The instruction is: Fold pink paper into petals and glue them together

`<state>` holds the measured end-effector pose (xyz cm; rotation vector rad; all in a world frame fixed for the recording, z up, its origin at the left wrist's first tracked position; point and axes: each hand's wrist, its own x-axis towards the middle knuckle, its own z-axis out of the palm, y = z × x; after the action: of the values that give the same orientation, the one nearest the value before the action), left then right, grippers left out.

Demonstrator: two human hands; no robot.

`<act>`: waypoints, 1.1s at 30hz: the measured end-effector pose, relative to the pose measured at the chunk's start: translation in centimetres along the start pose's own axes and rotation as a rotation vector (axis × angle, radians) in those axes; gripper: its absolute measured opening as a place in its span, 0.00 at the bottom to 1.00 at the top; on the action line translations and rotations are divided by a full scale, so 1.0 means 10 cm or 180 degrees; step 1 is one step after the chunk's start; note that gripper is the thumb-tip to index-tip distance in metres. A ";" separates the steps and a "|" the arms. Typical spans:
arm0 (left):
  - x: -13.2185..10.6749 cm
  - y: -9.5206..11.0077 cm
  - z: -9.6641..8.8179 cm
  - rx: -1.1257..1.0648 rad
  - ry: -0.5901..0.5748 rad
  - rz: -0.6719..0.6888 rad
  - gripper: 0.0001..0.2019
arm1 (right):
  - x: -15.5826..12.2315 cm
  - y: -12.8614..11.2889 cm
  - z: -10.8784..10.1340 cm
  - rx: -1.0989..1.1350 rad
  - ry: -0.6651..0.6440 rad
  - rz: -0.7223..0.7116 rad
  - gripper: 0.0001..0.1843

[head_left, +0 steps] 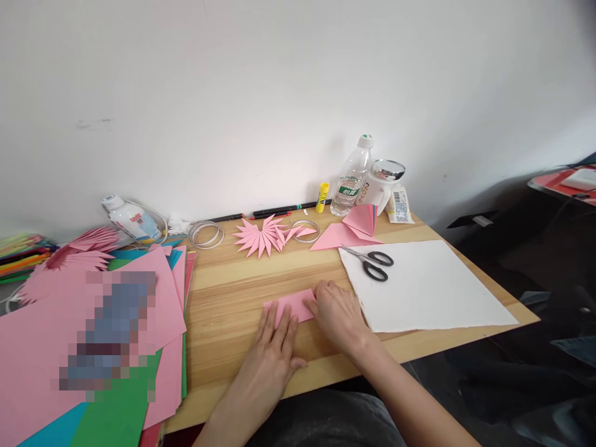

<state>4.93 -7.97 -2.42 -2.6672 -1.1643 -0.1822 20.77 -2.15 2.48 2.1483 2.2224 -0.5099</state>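
Left hand (274, 351) splayed flat on pink paper (302, 300); right hand (339, 315) curled at its end, grip unclear

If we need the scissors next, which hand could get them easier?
Probably the right hand: the scissors lie on the white board just beyond it. The left hand is farther away, its fingers spread on the pink paper.
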 end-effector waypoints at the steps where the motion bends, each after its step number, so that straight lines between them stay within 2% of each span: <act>1: 0.00 0.00 0.01 -0.0010 -0.0002 -0.0002 0.32 | 0.03 -0.01 -0.01 -0.0049 0.0005 -0.0047 0.11; 3: 0.00 0.00 0.03 -0.0058 0.0036 0.0003 0.34 | 0.10 0.00 -0.04 -0.0037 -0.0033 -0.0352 0.12; 6: -0.02 0.00 0.06 -0.0156 0.0117 0.0005 0.35 | 0.23 0.05 -0.10 0.0070 -0.0445 -0.0902 0.16; 10: -0.03 -0.02 0.10 -0.0267 0.0222 -0.0039 0.34 | 0.38 0.08 -0.20 0.0006 -0.0873 -0.1084 0.14; 17: -0.06 -0.04 0.07 -0.0743 0.0322 -0.0261 0.31 | 0.40 0.09 -0.16 0.0058 -0.0785 -0.1286 0.10; 20: -0.04 -0.08 0.00 -0.1123 0.0400 -0.0388 0.25 | 0.41 0.13 -0.09 0.0447 -0.0686 -0.1286 0.08; 22: 0.02 -0.15 -0.09 -0.1655 0.0529 -0.0853 0.21 | 0.46 0.17 -0.06 0.1044 -0.0684 -0.1339 0.05; 23: 0.07 -0.19 -0.14 -0.2038 0.0722 -0.1334 0.24 | 0.48 0.20 -0.06 0.1413 -0.0697 -0.1400 0.05; 25: 0.20 -0.31 -0.24 -0.2941 0.1268 -0.2547 0.34 | 0.55 0.23 -0.07 0.2151 -0.0731 -0.1556 0.08; 26: 0.27 -0.38 -0.28 -0.3543 0.1322 -0.2997 0.36 | 0.58 0.24 -0.09 0.2476 -0.0750 -0.1634 0.10; 27: 0.35 -0.44 -0.32 -0.4157 0.1140 -0.3245 0.35 | 0.60 0.23 -0.10 0.2729 -0.0766 -0.1694 0.12; 29: 0.49 -0.54 -0.35 -0.5125 0.0532 -0.3176 0.28 | 0.64 0.21 -0.12 0.3050 -0.0748 -0.1760 0.15; 30: 0.55 -0.57 -0.34 -0.5481 0.0512 -0.3100 0.23 | 0.65 0.20 -0.12 0.3195 -0.0710 -0.1764 0.15; 33: 0.67 -0.59 -0.26 -0.6063 0.1073 -0.3058 0.17 | 0.69 0.17 -0.07 0.3700 -0.0490 -0.1590 0.18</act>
<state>5.07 -0.03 2.39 -2.0197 -2.7547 -2.9114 22.19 4.76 1.17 1.5581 2.6548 -2.3432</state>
